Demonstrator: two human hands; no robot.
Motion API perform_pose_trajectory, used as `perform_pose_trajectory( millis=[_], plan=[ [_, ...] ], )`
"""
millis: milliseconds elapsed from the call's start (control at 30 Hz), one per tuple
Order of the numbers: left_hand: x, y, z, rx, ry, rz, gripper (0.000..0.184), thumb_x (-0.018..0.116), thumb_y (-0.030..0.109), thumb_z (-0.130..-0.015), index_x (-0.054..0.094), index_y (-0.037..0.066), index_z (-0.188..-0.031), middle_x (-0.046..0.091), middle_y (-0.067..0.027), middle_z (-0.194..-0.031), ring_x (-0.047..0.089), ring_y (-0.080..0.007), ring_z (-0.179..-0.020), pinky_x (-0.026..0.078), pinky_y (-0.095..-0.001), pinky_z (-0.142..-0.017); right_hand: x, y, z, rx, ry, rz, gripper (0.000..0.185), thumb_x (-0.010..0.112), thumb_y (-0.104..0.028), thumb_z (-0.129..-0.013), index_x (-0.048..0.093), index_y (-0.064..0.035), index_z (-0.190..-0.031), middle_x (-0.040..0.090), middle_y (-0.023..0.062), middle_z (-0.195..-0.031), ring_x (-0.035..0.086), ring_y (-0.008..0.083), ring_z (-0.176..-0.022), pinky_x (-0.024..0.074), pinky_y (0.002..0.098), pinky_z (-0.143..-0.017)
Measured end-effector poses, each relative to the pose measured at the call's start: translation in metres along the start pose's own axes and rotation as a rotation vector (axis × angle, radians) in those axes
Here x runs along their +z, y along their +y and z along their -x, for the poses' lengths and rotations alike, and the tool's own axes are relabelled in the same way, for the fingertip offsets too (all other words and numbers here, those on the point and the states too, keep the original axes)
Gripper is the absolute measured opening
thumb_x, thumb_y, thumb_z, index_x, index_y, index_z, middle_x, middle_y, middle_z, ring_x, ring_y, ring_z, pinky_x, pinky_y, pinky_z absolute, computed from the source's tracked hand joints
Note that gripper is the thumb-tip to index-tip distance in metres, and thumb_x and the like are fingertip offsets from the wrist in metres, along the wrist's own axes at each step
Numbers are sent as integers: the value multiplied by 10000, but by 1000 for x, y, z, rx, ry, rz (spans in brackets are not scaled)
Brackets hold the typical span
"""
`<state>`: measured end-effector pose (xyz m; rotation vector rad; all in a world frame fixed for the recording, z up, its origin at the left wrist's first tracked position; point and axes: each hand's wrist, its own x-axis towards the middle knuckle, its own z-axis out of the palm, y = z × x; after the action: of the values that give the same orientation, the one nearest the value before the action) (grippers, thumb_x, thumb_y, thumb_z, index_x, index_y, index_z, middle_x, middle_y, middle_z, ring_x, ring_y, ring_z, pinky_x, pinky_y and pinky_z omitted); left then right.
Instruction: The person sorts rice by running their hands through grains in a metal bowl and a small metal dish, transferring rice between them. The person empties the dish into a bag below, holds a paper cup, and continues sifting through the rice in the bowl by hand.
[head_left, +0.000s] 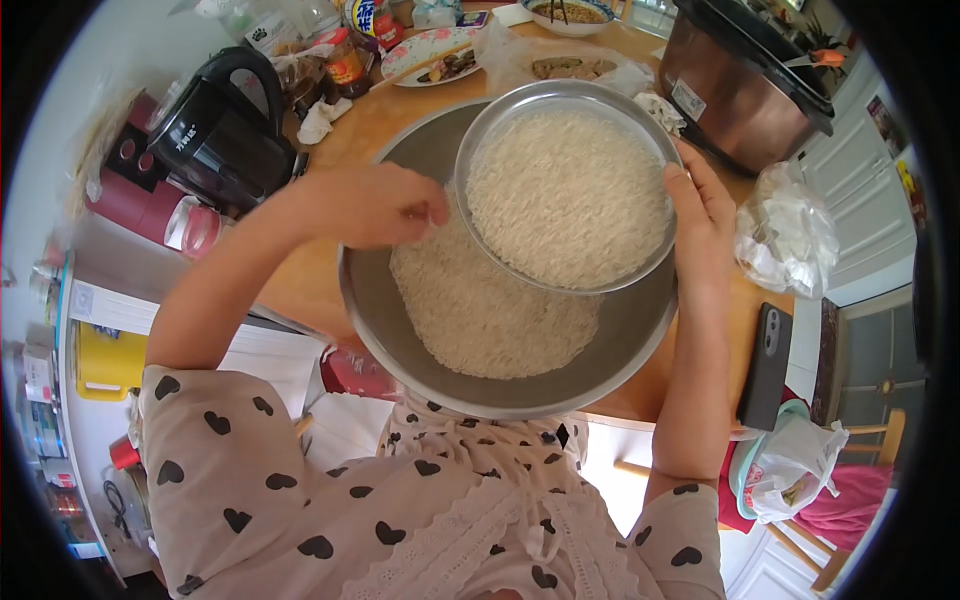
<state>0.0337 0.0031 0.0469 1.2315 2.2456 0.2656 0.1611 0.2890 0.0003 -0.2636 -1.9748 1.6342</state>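
A small metal bowl (480, 128) of white rice (570, 195) sits tilted just right of the frame's upper centre, over a large metal bowl (372, 300) that holds more rice. The right hand (705, 215) grips its right rim, fingers closed on it with the thumb on top. The left hand (375, 205) hovers at its left, fingers curled in; whether they pinch anything I cannot tell. The large bowl rests on the wooden desk (732, 310), a black kettle (225, 130) at upper left, a cooker (735, 95) at upper right, a phone (768, 365) at right.
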Motion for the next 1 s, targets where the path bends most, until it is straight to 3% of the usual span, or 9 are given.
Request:
perform_pose_trajectory(
  millis=[100, 300, 400, 600, 700, 800, 900, 1000],
  plan=[
    [14, 45, -2, -155, -140, -56, 372, 579, 271, -874, 569, -7, -1120, 655, -188, -991, 615, -372, -973, 471, -446, -848, -3, 6, -2, -4, 1, 36, 353, 560, -203, -920, 608, 20, -1190, 622, 32, -928, 539, 95, -867, 425, 235, -803],
    [43, 65, 10, 129, -287, 141, 453, 591, 246, -899, 489, 2, -1266, 618, -208, -1084, 592, -369, -1015, 461, -424, -869, -1, 6, -3, -7, 58, 31, 381, 577, -207, -903, 611, 40, -1191, 656, 70, -1021, 573, 125, -968, 426, 247, -883],
    [25, 81, -4, -123, -237, -41, 429, 566, 223, -920, 482, 41, -1300, 592, -213, -1145, 581, -376, -1047, 450, -433, -907, -2, 9, -5, -6, 50, 11, 379, 581, -204, -899, 615, 40, -1187, 660, 72, -1035, 575, 125, -983, 426, 247, -893],
    [70, 49, -28, 216, 53, 29, 389, 504, 252, -927, 505, 24, -1243, 561, -258, -1179, 572, -386, -1075, 450, -460, -933, -2, 7, -4, 4, 46, -20, 377, 589, -206, -895, 623, 37, -1181, 662, 64, -1017, 574, 119, -967, 428, 240, -883],
    [66, 74, -19, 183, -122, 107, 375, 493, 294, -949, 517, 36, -1221, 569, -265, -1143, 582, -382, -1050, 457, -461, -914, -2, 9, -5, 1, 47, -31, 374, 593, -206, -892, 626, 33, -1178, 662, 61, -1010, 574, 116, -958, 429, 238, -877],
    [72, 85, -5, 256, -176, 123, 321, 487, 287, -972, 511, 58, -1196, 563, -187, -1140, 574, -370, -1036, 454, -449, -891, -1, 9, -4, -4, 53, -26, 373, 594, -206, -889, 628, 30, -1176, 663, 61, -1006, 575, 114, -954, 430, 238, -874],
    [71, 87, 2, 227, -261, 205, 318, 487, 309, -974, 542, 48, -1148, 572, -185, -1034, 579, -355, -974, 474, -429, -839, -1, 7, -4, 5, 56, -34, 374, 593, -208, -888, 629, 28, -1176, 663, 63, -1005, 576, 115, -956, 431, 240, -875],
    [63, 77, -4, 114, -442, 307, 336, 498, 352, -974, 582, 45, -1082, 598, -125, -919, 598, -304, -899, 477, -414, -757, 1, 3, -2, 27, 64, -39, 376, 590, -212, -890, 629, 27, -1178, 662, 64, -1008, 578, 116, -959, 430, 242, -878]
  ],
)
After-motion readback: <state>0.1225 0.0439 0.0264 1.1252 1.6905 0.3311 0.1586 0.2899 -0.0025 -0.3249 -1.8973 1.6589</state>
